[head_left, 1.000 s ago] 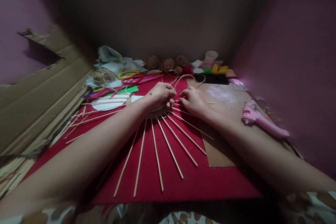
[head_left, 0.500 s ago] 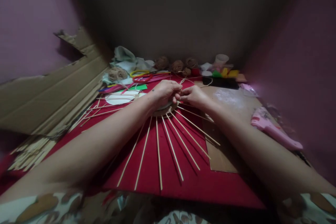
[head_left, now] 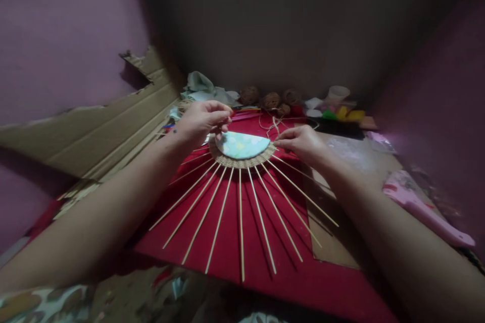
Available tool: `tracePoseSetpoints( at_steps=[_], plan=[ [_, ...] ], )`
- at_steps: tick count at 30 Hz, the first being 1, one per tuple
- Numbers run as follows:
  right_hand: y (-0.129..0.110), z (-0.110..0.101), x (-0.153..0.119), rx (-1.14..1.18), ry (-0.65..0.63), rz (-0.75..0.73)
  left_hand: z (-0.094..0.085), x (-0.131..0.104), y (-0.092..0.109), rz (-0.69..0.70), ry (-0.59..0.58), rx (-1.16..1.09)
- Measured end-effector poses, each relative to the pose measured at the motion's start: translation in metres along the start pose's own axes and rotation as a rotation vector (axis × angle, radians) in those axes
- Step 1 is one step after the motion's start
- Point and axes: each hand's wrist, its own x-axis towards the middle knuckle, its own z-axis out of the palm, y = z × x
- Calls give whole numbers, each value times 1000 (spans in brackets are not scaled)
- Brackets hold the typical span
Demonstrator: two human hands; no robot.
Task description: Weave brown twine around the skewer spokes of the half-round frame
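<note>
A half-round piece with a pale blue-green patterned face (head_left: 242, 146) and a woven twine rim (head_left: 239, 163) lies on the red cloth (head_left: 265, 272). Thin wooden sticks (head_left: 241, 222) fan out from the rim toward me. My right hand (head_left: 301, 142) pinches the rim at its right corner. Raised over the left corner, my left hand (head_left: 206, 120) has its thumb and forefinger pressed together; whatever sits between them is too small to make out. Loose twine (head_left: 273, 123) curls on the cloth behind the piece.
Brown twine balls (head_left: 271, 101) line the back, with crumpled pale cloth (head_left: 202, 86) to their left. At right are a white cup (head_left: 338, 93), a brown board (head_left: 333, 250) and a pink glue gun (head_left: 426, 209). Torn cardboard (head_left: 125, 121) leans along the left wall.
My hands have come apart: the left moved left off the piece, while the right is at its right corner. The patterned face now shows. The whole view has shifted somewhat.
</note>
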Motion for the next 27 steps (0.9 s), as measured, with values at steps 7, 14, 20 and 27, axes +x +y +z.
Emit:
tracePoseSetpoints(
  at_steps=[7, 14, 20, 27],
  plan=[
    [-2, -5, -6, 106, -47, -11, -55, 4, -1, 116, 131, 412],
    [16, 18, -7, 11, -235, 17, -71, 57, -8, -40, -410, 854],
    [20, 21, -6, 66, -328, 72, -39, 59, -33, -21, -810, 784],
    [9, 8, -6, 135, -429, 142, -12, 59, -33, 108, -821, 785]
  ],
)
